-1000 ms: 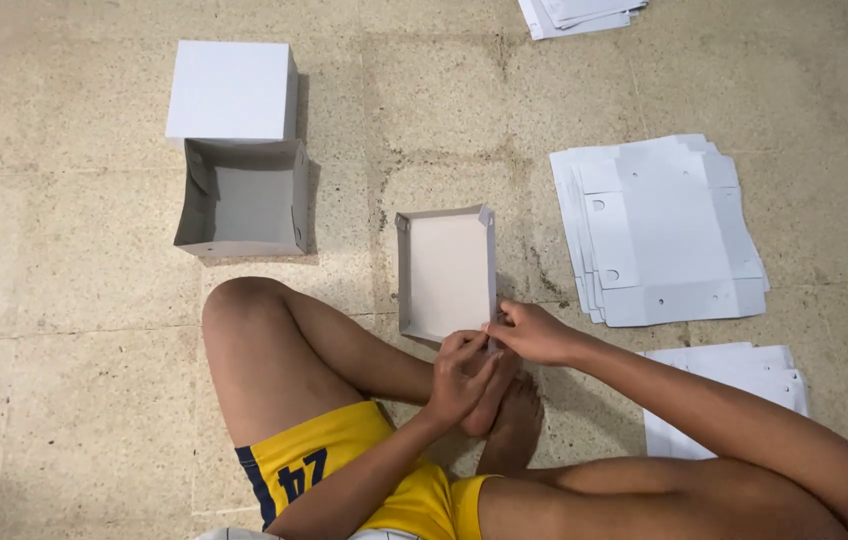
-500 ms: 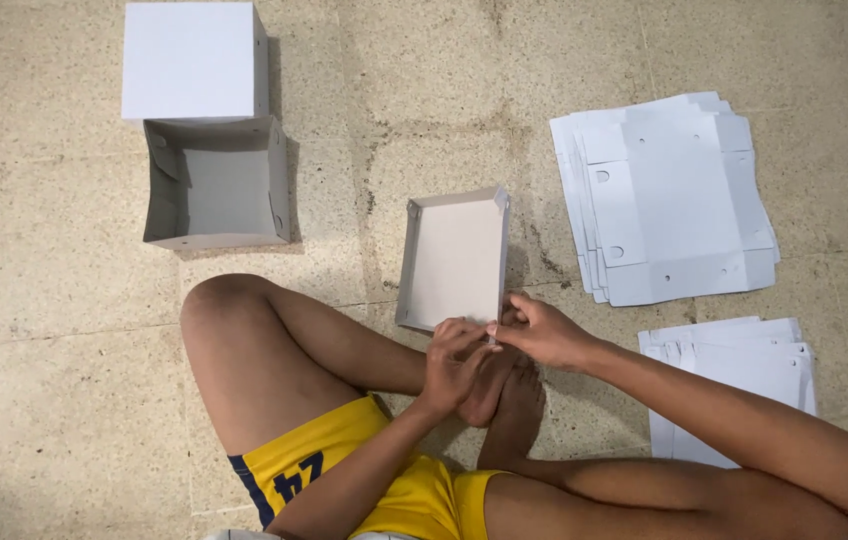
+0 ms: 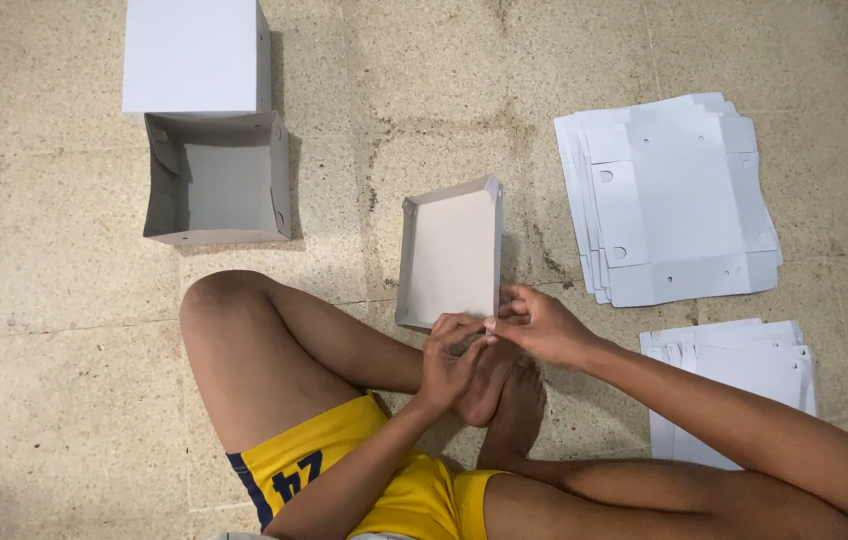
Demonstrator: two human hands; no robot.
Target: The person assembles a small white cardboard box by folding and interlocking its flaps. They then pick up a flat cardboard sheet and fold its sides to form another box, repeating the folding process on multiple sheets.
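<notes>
You sit cross-legged on the speckled stone floor (image 3: 64, 300), and both of your hands meet at the near edge of a shallow white cardboard tray (image 3: 451, 252) that lies flat on the floor just in front of your feet. Your left hand (image 3: 452, 357) is curled, its fingertips pinching the tray's near rim from below. Your right hand (image 3: 536, 325) is closed in a pinch on the same rim at its near right corner, thumb and fingers pressed together over the folded flap. The two hands touch each other there. The tray's other three walls stand up, and its far corners are folded.

To your left and further out, an open grey-white cardboard box (image 3: 216, 180) rests on the floor, with a closed white cardboard box (image 3: 194, 55) touching its far side. To your right, well apart from the tray, lies a stack of flat white die-cut cardboard sheets (image 3: 674, 200) with small punched holes. A second, smaller stack of flat white sheets (image 3: 734, 370) lies nearer to you, partly hidden behind your right forearm.
</notes>
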